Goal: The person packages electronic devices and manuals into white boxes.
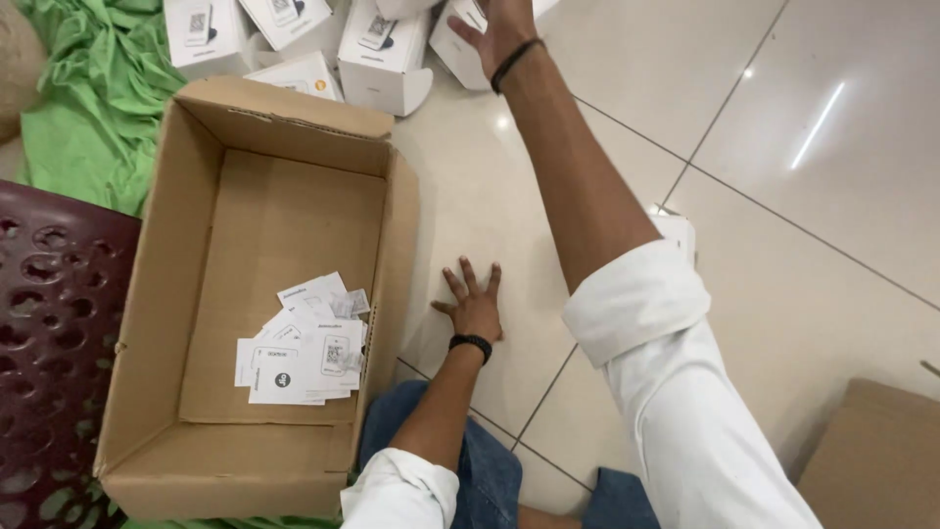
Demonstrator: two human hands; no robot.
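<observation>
My left hand [473,305] lies flat on the tiled floor, fingers spread, just right of an open cardboard box [157,323]. Inside the box sits a loose pile of small white cards and leaflets [299,348]. My right hand [501,26] reaches far forward at the top edge of the view and touches one of several white product boxes [384,54] grouped there. Whether its fingers grip that box is hidden by the frame edge. Both wrists wear a dark band, and my white sleeves are rolled up.
A green cloth [93,98] lies at the top left behind the cardboard box. A dark maroon perforated plastic piece [44,323] stands at the left. Another cardboard corner [876,460] shows at the bottom right. My jeans-clad knees [490,470] are at the bottom.
</observation>
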